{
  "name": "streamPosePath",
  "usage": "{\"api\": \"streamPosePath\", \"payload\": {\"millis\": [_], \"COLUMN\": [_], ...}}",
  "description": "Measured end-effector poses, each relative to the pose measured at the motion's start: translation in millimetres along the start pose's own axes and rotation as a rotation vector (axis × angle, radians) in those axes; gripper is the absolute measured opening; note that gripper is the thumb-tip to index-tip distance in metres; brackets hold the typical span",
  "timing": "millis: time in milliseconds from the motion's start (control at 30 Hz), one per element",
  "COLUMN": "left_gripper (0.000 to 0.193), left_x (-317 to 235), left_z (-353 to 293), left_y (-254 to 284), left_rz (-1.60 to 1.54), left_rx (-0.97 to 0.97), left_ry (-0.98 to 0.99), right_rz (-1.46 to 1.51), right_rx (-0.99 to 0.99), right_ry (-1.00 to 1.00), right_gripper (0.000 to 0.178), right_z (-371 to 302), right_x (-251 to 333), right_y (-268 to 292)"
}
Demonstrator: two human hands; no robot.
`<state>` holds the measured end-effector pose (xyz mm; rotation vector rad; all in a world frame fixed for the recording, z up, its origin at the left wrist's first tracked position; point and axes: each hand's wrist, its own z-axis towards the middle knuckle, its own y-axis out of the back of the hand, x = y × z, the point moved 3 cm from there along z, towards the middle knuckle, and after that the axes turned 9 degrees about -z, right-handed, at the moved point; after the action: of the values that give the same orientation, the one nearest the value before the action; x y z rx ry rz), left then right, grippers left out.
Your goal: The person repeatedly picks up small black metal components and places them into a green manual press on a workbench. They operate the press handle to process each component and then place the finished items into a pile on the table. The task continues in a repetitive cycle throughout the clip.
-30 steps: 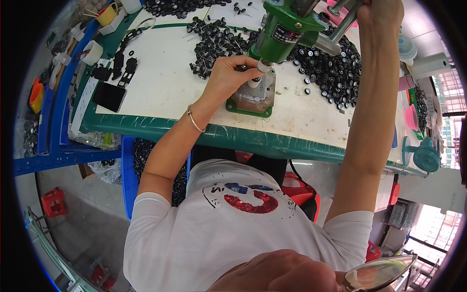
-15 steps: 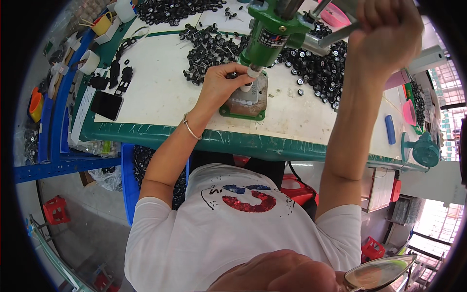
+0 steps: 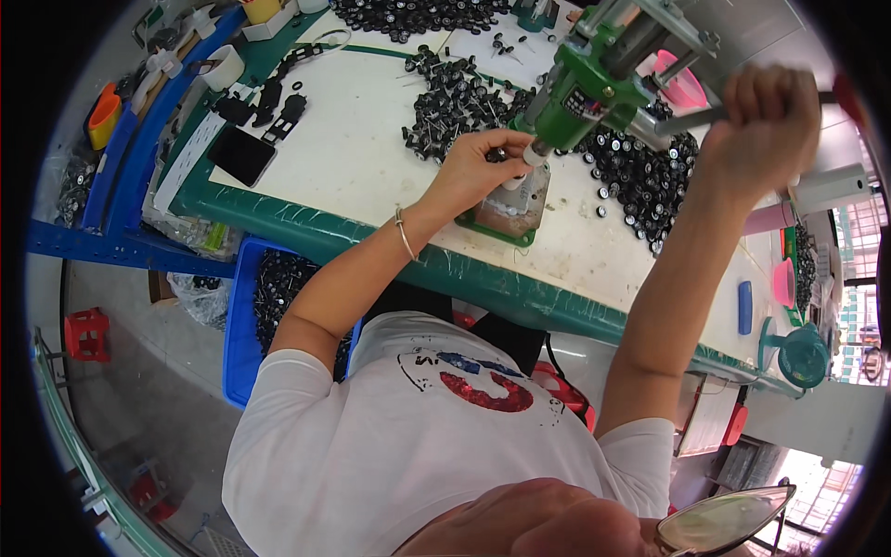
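Note:
A green hand press (image 3: 577,97) stands on the bench, tilted in the picture. My left hand (image 3: 478,172) reaches to its white ram tip (image 3: 535,154), thumb and fingers pinched just above the metal base plate (image 3: 524,206). Something small and dark is partly visible between those fingers, too hidden to name. To the right, my right hand (image 3: 766,125), slightly blurred, is closed around the metal press lever (image 3: 691,122). Black wheels with metal pins (image 3: 459,107) lie heaped left of the press. More black wheels with pale centres (image 3: 640,181) spread to its right.
A black phone (image 3: 242,155) and black plastic strips (image 3: 285,117) lie at the bench's left. Below the green bench edge (image 3: 501,286) sits a blue bin (image 3: 239,325) of black parts. A small teal fan (image 3: 802,357) and a blue block (image 3: 745,307) are at the right.
The whole view has turned, shifting the press and bench to the right and tilting them. My left hand stays pinched at the ram tip; the right still grips the lever.

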<state>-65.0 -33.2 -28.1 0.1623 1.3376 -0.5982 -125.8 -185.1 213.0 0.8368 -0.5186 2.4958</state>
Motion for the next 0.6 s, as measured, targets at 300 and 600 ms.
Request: {"api": "streamPosePath", "payload": {"millis": [300, 600], "left_gripper": [0.028, 0.019], "left_x": [-7.9, -12.4], "left_z": [2.5, -29.7], "left_y": [40.3, 75.3], "left_rz": [-0.355, 0.583], "left_rx": [-0.146, 0.010], "left_ry": [0.181, 0.181], "right_rz": [0.401, -0.635], "right_rx": [0.371, 0.375], "right_ry": [-0.496, -0.621], "right_gripper": [0.019, 0.021], "right_z": [74.2, -64.8], "right_x": [-145.0, -133.2], "right_y": [52.4, 120.8]}}
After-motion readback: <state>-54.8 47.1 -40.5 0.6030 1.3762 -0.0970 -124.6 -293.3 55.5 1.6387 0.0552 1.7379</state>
